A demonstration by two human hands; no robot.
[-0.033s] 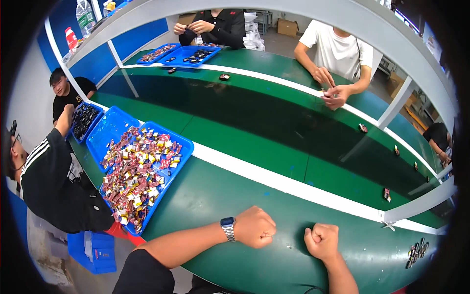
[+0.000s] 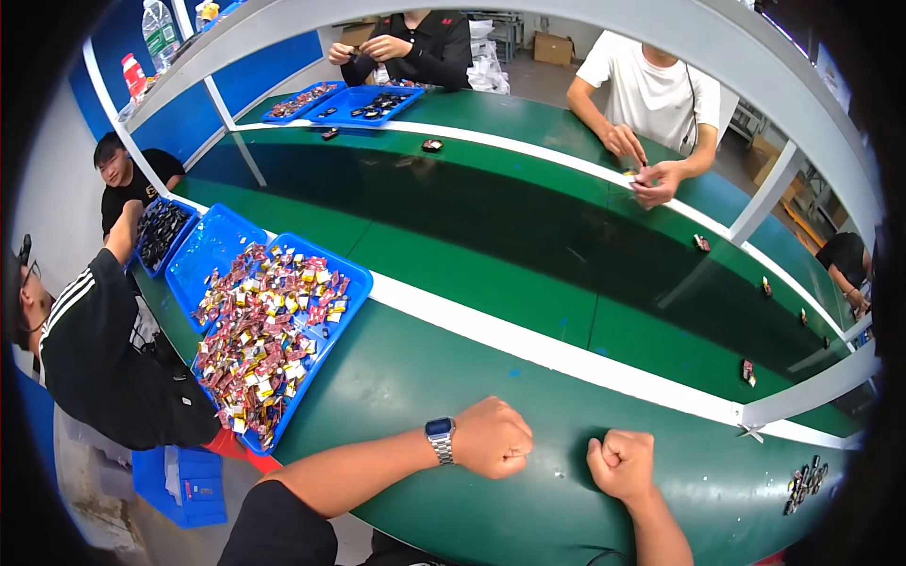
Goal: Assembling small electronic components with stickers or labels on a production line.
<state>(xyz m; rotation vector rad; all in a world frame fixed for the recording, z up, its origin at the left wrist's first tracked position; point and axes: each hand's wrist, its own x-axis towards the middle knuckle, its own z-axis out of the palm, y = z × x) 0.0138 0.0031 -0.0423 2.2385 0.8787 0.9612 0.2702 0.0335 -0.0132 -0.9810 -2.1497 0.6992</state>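
Note:
My left hand [image 2: 492,438] is closed in a fist on the green work surface [image 2: 406,377], a metal-banded watch [image 2: 440,440] on its wrist. To its right, my right hand [image 2: 624,465] rests as a fist too, with the thumb over the curled fingers. A gap of bare tabletop separates them. Neither fist shows anything held. Left of my left forearm, a blue tray [image 2: 356,292] is heaped with small red, yellow and white pieces [image 2: 269,330]. Several small dark parts [image 2: 806,485] lie at the far right of my right hand.
A green conveyor belt [image 2: 472,245] carries scattered small parts beyond a white rail [image 2: 528,355]. Grey frame posts [image 2: 766,193] rise along it. Co-workers sit opposite and at left. More blue trays [image 2: 363,106] stand at the back; a blue bin [image 2: 193,495] is on the floor.
Across the belt, the hands of the person in white have shifted slightly. My two fists stay where they were.

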